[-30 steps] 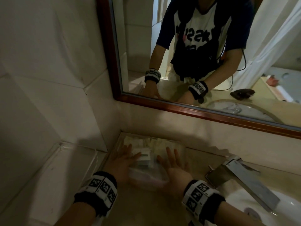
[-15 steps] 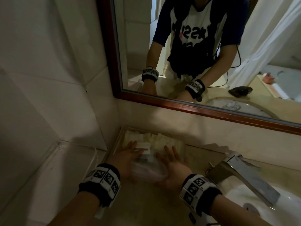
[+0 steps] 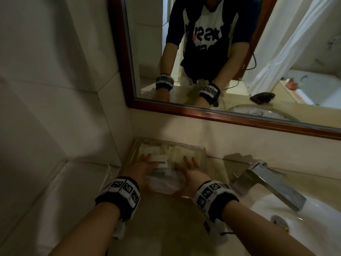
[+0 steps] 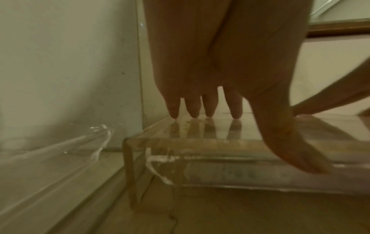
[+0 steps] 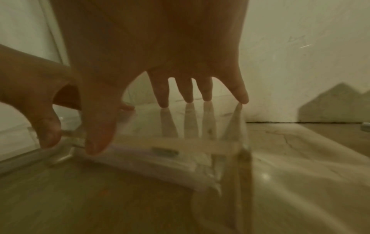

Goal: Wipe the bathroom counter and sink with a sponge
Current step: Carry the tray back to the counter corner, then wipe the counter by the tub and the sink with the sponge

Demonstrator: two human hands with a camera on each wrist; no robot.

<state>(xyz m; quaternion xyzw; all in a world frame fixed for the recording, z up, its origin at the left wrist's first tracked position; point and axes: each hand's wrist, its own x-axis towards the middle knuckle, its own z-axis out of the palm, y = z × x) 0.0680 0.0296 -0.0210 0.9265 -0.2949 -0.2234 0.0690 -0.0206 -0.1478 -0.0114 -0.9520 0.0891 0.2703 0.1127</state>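
Observation:
A clear plastic box (image 3: 186,153) of pale packets and small toiletries sits in the back left corner of the beige counter (image 3: 166,228). My left hand (image 3: 147,161) and right hand (image 3: 186,165) both lie on its lid with straight fingers. In the left wrist view the left fingertips (image 4: 208,110) touch the lid and the thumb hangs over the front edge of the box (image 4: 220,172). The right wrist view shows the right fingers (image 5: 188,95) spread on the lid and the thumb at the front rim of the box (image 5: 180,158). No sponge is in view.
A chrome faucet (image 3: 267,183) juts over the white sink (image 3: 313,228) at the right. A glass ledge (image 3: 55,191) runs along the tiled left wall. The wood-framed mirror (image 3: 221,113) hangs above the backsplash.
Both hands stay flat on the clear box in the corner. Only the head view has shifted slightly.

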